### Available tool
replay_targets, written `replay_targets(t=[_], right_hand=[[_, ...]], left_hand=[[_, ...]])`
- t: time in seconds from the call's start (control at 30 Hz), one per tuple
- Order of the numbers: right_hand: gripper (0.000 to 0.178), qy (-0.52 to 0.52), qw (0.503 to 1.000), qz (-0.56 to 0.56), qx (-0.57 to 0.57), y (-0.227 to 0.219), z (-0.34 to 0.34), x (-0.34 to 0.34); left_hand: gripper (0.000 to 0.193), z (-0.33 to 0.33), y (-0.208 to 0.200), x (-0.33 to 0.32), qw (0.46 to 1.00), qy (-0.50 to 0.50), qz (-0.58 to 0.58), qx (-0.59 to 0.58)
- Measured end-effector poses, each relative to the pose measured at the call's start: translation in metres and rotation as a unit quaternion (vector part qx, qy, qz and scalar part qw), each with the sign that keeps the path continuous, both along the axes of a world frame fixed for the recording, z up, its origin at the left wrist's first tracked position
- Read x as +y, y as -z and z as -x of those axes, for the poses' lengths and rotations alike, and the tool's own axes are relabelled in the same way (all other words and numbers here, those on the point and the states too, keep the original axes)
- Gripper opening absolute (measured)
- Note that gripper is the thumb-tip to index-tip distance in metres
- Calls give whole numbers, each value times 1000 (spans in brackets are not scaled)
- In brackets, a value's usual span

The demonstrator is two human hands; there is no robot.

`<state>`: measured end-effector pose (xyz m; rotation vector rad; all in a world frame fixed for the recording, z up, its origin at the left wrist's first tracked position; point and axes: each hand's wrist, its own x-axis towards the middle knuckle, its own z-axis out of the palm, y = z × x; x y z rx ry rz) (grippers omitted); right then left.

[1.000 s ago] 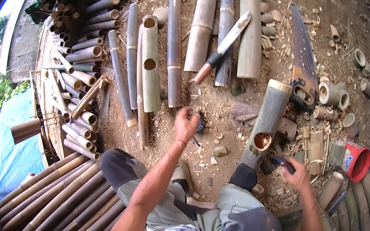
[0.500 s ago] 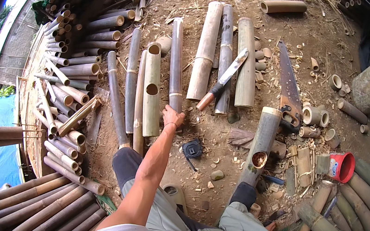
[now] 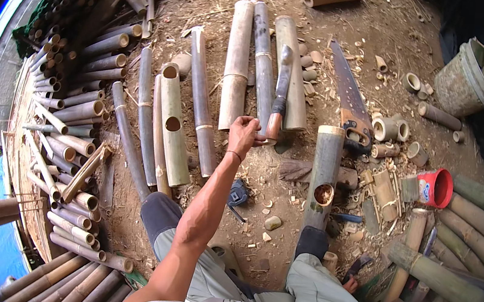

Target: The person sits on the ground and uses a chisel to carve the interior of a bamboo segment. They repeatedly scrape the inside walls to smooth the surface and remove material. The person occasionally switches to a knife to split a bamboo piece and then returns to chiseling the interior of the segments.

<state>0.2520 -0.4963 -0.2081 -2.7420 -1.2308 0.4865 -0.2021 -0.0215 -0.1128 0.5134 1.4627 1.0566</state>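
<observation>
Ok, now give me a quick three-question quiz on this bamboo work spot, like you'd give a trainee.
1. True or false: the saw lies to the left of the knife.
2. Which hand is at the knife's wooden handle? A) left hand B) right hand C) both
3. What colour is the cup lying on its side, right of the bamboo piece with the hole?

Key: 1. False, the saw lies to the knife's right. 2. A. 3. Red.
</observation>
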Motion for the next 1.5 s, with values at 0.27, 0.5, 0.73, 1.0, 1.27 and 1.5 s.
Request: replay_targets(t=[0.27,0.5,0.73,1.0,1.27,1.5], right_hand=[[55,43,998,37,37,-7,32,7],[48,72,995,63,41,-38,27,32],[44,51,996,70,34,-32,39,23],[50,75,996,43,25,-38,33,-9],[56,111,993,36,14,-44,22,-50],[61,126,992,23,18,-53,28,-87]], left_hand=[[68,39,93,7,991,59,100,-68],[56,4,100,17,962,35,177,-207],[54,11,41,-19,999,-2,17,39],[84,29,-73,-83,973,45,44,-221],[99,-29,-82,-133,982,116,-151,4],[57,-66,-231,4,933,166,-313,-54]])
